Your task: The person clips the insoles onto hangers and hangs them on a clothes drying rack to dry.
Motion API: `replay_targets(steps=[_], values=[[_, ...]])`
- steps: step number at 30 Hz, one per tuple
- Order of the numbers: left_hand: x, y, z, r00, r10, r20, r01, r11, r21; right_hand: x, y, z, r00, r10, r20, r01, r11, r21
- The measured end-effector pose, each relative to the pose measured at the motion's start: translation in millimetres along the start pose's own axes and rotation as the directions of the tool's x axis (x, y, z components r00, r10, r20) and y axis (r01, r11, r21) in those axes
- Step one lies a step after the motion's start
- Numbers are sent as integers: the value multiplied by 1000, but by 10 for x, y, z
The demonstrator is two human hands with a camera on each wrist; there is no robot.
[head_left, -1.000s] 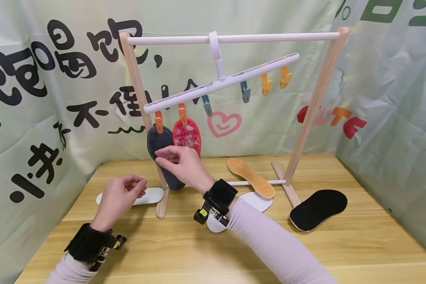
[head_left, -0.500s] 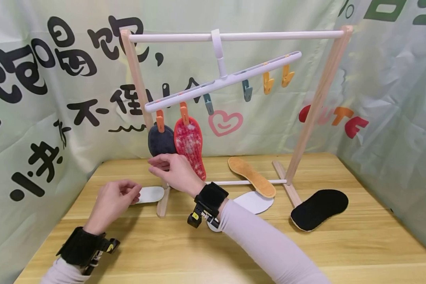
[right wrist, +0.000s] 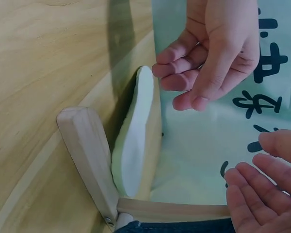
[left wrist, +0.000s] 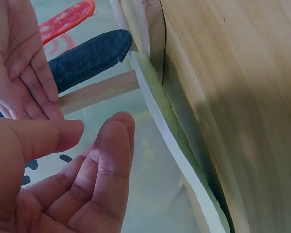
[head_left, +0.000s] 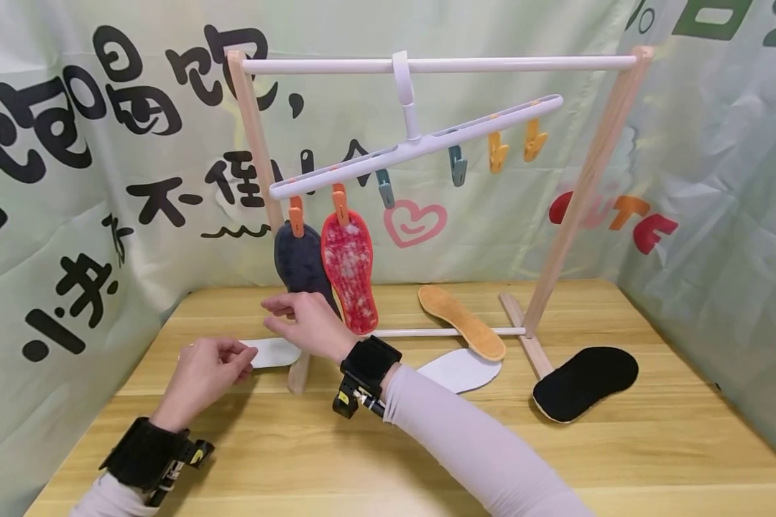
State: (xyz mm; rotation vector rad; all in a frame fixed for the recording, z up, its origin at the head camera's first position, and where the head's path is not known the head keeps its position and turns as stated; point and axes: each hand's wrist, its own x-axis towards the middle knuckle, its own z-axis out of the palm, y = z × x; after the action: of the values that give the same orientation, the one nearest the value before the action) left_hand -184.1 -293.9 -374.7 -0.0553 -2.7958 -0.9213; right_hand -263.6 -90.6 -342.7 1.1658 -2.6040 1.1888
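Both hands hold nothing. Loosely bent, the fingers of the left hand [head_left: 202, 377] hang just over the left part of a pale insole [head_left: 274, 352] lying on the table; a gap shows between thumb and forefinger in the left wrist view. The right hand [head_left: 312, 324] is in front of the lower half of a dark blue insole [head_left: 300, 258], its fingers relaxed and pointing left. An orange clip [head_left: 296, 217] grips that insole at the top. Beside it hangs a red patterned insole [head_left: 349, 276] from a second orange clip [head_left: 340, 205].
A tilted white hanger [head_left: 420, 146] hangs from the rack's white rod [head_left: 517, 65], with blue-grey and yellow clips to the right. On the table lie a tan insole [head_left: 462, 323], a white insole [head_left: 462, 370] and a black insole [head_left: 587, 383]. The rack's left foot [head_left: 299, 373] stands by the pale insole.
The right hand has moved down and left, away from the red insole, which now shows whole. The left hand has shifted slightly left and down, covering part of the pale insole.
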Motion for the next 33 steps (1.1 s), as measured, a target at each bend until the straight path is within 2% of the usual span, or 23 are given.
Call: replay_targets(steps=[6, 13, 20, 25, 33], values=[[1, -16, 14, 999, -7, 47, 7, 1000, -6, 50, 21, 116, 999, 34, 35, -33, 999, -38], [10, -50, 31, 994, -46, 94, 45, 999, 18, 105, 48, 264, 993, 77, 85, -65, 990, -128], [10, -66, 51, 993, -58, 107, 56, 998, 26, 141, 85, 366, 984, 120, 132, -95, 979, -181], [12, -74, 56, 991, -66, 118, 64, 998, 26, 161, 88, 428, 979, 119, 164, -81, 971, -224], [23, -105, 63, 991, -53, 124, 47, 998, 52, 190, 73, 504, 966, 165, 200, -111, 960, -257]])
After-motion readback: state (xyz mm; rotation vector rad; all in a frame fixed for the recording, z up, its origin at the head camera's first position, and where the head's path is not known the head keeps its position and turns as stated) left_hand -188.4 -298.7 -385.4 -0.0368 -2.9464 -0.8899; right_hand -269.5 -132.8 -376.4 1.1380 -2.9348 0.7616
